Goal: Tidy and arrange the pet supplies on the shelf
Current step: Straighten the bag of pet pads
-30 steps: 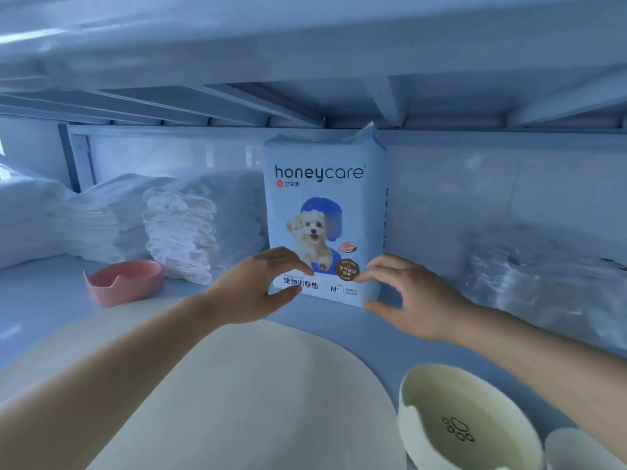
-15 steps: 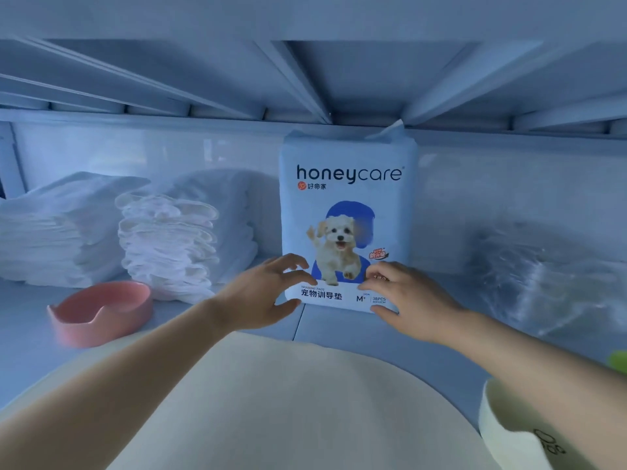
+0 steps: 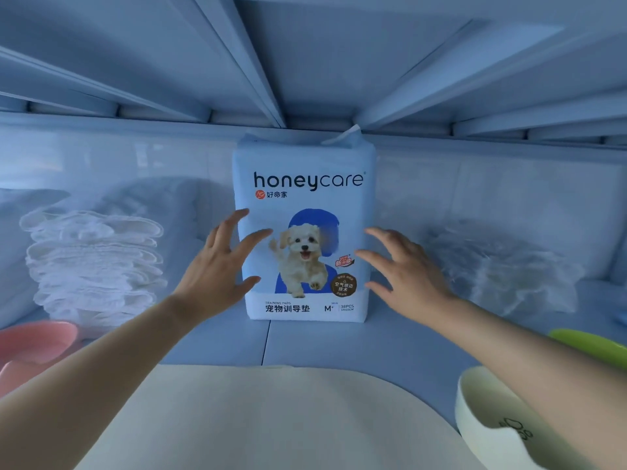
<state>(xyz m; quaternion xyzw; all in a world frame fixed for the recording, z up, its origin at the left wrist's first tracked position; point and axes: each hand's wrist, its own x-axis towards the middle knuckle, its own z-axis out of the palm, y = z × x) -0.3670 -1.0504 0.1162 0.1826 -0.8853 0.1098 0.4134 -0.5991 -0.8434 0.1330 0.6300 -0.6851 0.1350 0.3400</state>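
Flanking the upright honeycare training-pad pack (image 3: 302, 201), my left hand (image 3: 217, 266) and right hand (image 3: 403, 269) show fingers spread, gripping nothing; contact unclear.

A pale blue pack of dog training pads (image 3: 305, 184) stands upright at the back of a shelf (image 3: 339, 344). The person's left hand (image 3: 217, 269) and right hand (image 3: 403, 273), fingers spread, flank its sides. Stacked white pads (image 3: 91, 262) and a pink bowl (image 3: 34, 340) sit left; a clear plastic bag (image 3: 502, 266) and a cream bowl (image 3: 492, 418) sit right.
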